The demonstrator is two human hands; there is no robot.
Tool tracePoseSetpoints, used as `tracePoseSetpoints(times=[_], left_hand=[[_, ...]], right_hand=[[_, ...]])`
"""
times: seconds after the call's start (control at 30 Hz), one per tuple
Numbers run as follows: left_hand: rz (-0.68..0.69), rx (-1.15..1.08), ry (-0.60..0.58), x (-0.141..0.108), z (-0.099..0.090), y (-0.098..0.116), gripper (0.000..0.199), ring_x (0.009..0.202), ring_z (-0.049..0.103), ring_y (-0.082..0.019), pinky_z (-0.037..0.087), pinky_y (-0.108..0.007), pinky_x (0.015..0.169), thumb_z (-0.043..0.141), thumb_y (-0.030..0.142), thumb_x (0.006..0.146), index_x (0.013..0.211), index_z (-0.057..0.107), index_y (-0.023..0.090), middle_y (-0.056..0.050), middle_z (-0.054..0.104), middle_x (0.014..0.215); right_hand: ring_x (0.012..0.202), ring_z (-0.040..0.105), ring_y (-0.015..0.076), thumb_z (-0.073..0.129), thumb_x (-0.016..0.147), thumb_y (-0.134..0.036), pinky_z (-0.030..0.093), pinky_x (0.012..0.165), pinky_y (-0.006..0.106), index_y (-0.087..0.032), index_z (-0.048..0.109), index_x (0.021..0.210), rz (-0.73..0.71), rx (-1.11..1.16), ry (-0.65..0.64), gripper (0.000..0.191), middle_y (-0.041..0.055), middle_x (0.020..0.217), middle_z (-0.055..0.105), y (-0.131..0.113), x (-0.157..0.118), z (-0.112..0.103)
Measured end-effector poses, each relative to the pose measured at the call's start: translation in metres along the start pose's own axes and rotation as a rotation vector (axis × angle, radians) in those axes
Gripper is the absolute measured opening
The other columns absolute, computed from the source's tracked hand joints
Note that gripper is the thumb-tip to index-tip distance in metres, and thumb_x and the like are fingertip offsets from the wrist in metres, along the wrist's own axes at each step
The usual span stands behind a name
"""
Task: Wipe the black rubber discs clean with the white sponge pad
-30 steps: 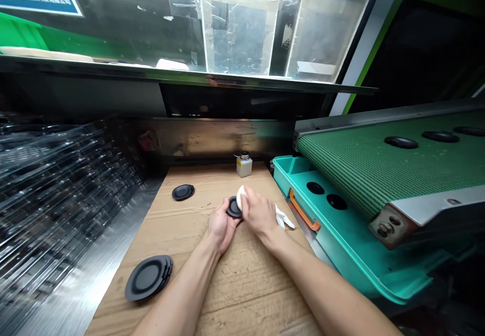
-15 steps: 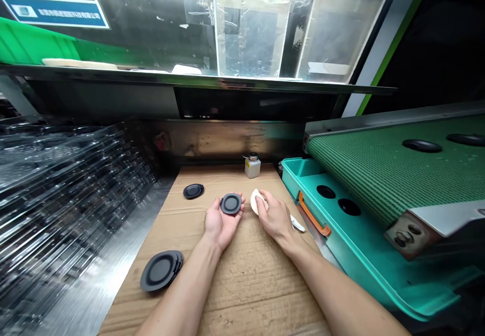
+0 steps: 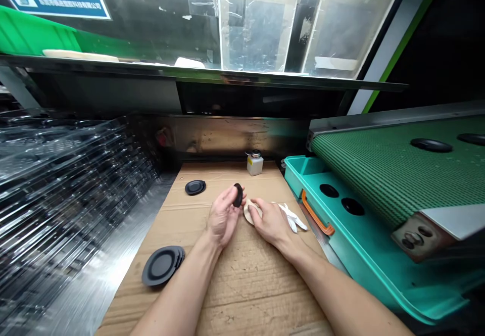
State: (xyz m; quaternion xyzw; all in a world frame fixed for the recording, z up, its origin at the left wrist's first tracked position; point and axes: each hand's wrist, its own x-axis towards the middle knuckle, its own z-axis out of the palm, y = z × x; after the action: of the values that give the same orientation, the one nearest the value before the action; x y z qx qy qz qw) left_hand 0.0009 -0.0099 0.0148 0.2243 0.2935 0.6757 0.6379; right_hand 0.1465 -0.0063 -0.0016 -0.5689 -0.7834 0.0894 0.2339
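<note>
And here's the left hand (image 3: 223, 217), thumb and fingers closed on a small black disc (image 3: 238, 195), tipped nearly edge-on above the cardboard (image 3: 257, 285), a rim hold that seems meant to keep its faces free; across from it the right hand (image 3: 273, 222), fingers curled over a round pale pad (image 3: 249, 213), gripping it just beside the disc, presumably for easy reach, while the teal bin (image 3: 369, 275) sits under the belt's (image 3: 364, 164) end, likely to catch discs
</note>
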Motion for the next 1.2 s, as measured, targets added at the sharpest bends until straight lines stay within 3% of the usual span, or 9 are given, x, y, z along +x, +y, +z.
tracePoseSetpoints(times=[0.13, 0.23, 0.33, 0.47, 0.6, 0.7, 0.83, 1.0, 1.2], left_hand=[[0.404, 0.445, -0.01, -0.011, 0.007, -0.008, 0.08, 0.113, 0.057, -0.02, 0.039, -0.028, 0.103, 0.083, 0.006, 0.056, 0.129, 0.053, 0.023, -0.008, 0.063, 0.116], [0.507, 0.616, -0.086, -0.02, 0.012, -0.009, 0.093, 0.121, 0.05, -0.022, 0.028, -0.031, 0.112, 0.083, 0.005, 0.055, 0.137, 0.047, 0.028, -0.006, 0.061, 0.121], [0.475, 0.591, -0.101, -0.026, 0.016, -0.008, 0.094, 0.125, 0.046, -0.024, 0.024, -0.033, 0.114, 0.082, 0.001, 0.053, 0.136, 0.048, 0.028, -0.006, 0.061, 0.12], [0.376, 0.414, -0.023, -0.031, 0.024, -0.005, 0.088, 0.127, 0.045, -0.024, 0.027, -0.032, 0.112, 0.077, -0.009, 0.05, 0.128, 0.055, 0.026, -0.006, 0.064, 0.114], [0.388, 0.408, -0.024, -0.031, 0.025, -0.004, 0.089, 0.125, 0.047, -0.022, 0.027, -0.028, 0.112, 0.075, -0.012, 0.05, 0.128, 0.056, 0.026, -0.005, 0.065, 0.112], [0.388, 0.374, -0.003, -0.025, 0.018, -0.005, 0.077, 0.123, 0.049, -0.022, 0.03, -0.027, 0.11, 0.074, -0.011, 0.052, 0.12, 0.063, 0.024, -0.006, 0.066, 0.11], [0.354, 0.415, 0.127, -0.009, 0.001, -0.01, 0.056, 0.11, 0.057, -0.022, 0.041, -0.027, 0.099, 0.08, -0.001, 0.055, 0.105, 0.069, 0.02, -0.008, 0.065, 0.112], [0.339, 0.587, 0.113, 0.005, -0.015, -0.017, 0.055, 0.1, 0.06, -0.02, 0.043, -0.029, 0.095, 0.087, 0.015, 0.053, 0.105, 0.07, 0.02, -0.01, 0.065, 0.113], [0.224, 0.484, 0.12, 0.008, -0.019, -0.015, 0.054, 0.094, 0.064, -0.021, 0.047, -0.033, 0.092, 0.085, 0.015, 0.056, 0.107, 0.067, 0.017, -0.011, 0.067, 0.108]], right_hand=[[0.077, 0.065, 0.0182, 0.04, 0.095, -0.04, 0.033, 0.061, 0.024, -0.026, 0.063, 0.111, 0.011, -0.006, -0.02, 0.031, 0.0025, 0.085, 0.072, 0.004, 0.001, -0.001], [0.074, 0.064, 0.0182, 0.047, 0.088, -0.03, 0.03, 0.059, 0.024, -0.025, 0.065, 0.1, 0.002, 0.001, -0.046, 0.022, 0.0029, 0.084, 0.072, 0.005, 0.002, 0.0], [0.075, 0.064, 0.0184, 0.049, 0.084, -0.025, 0.03, 0.059, 0.024, -0.024, 0.066, 0.099, 0.012, 0.009, -0.062, 0.022, 0.0043, 0.087, 0.072, 0.006, 0.003, 0.0], [0.077, 0.064, 0.0188, 0.047, 0.085, -0.024, 0.031, 0.06, 0.023, -0.024, 0.066, 0.099, 0.013, 0.032, -0.05, 0.023, 0.0046, 0.089, 0.072, 0.007, 0.003, 0.0], [0.077, 0.064, 0.0194, 0.048, 0.084, -0.025, 0.032, 0.06, 0.023, -0.024, 0.066, 0.1, 0.001, 0.041, -0.051, 0.024, 0.0045, 0.087, 0.072, 0.008, 0.002, 0.002], [0.079, 0.065, 0.0196, 0.046, 0.088, -0.028, 0.033, 0.061, 0.023, -0.025, 0.066, 0.102, 0.021, 0.04, -0.056, 0.024, 0.004, 0.086, 0.072, 0.007, 0.001, 0.002], [0.081, 0.065, 0.0207, 0.039, 0.095, -0.041, 0.037, 0.066, 0.025, -0.027, 0.063, 0.112, 0.109, 0.029, 0.041, 0.033, 0.0042, 0.088, 0.072, 0.006, 0.003, 0.0], [0.092, 0.065, 0.0208, 0.04, 0.095, -0.046, 0.042, 0.077, 0.027, -0.027, 0.06, 0.12, 0.156, 0.108, 0.151, 0.037, 0.0053, 0.099, 0.071, 0.011, 0.006, -0.004], [0.089, 0.065, 0.0181, 0.043, 0.095, -0.044, 0.041, 0.076, 0.025, -0.03, 0.064, 0.113, 0.004, 0.065, -0.073, 0.032, 0.0013, 0.093, 0.072, 0.006, 0.004, 0.0]])
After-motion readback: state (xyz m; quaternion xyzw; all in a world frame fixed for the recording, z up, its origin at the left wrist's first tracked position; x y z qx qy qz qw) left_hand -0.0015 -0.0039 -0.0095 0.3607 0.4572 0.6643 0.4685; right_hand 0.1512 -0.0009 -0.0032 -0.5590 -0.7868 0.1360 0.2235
